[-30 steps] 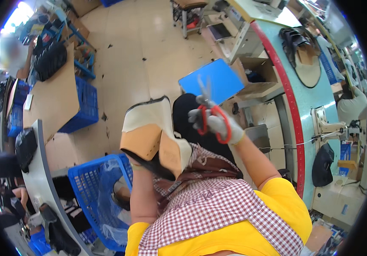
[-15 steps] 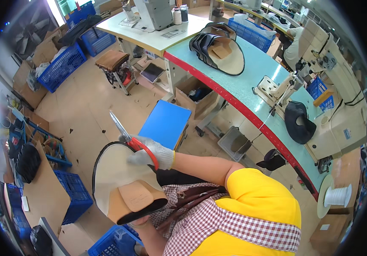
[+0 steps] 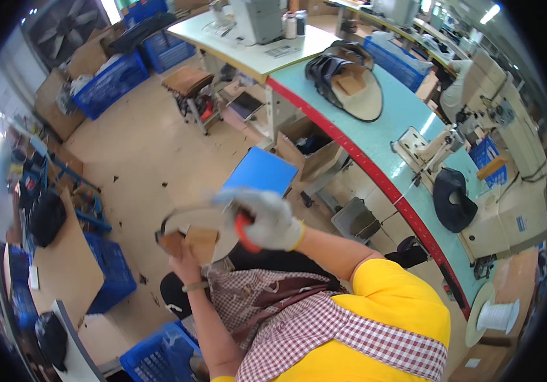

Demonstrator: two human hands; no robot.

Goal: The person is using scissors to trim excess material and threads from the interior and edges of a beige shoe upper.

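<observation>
Left hand (image 3: 187,267) pinches the shoe upper (image 3: 202,242), tan end leftward, long axis roughly sideways.

From afar, I see a cream-and-tan, dark-rimmed workpiece (image 3: 202,239) tilted in the left hand (image 3: 187,267); red-handled scissors (image 3: 245,232), blades indistinct, sit in the right hand (image 3: 268,219) just beside it.

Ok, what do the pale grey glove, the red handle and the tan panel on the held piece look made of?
Glove: probably knitted fabric, matte, judging by its soft surface and yellow-edged cuff.
Red handle: likely plastic, from its solid, even colour; blur hides the finish.
Tan panel: perhaps leather or card, matte, since it shows no shine; the look can't settle which.
</observation>
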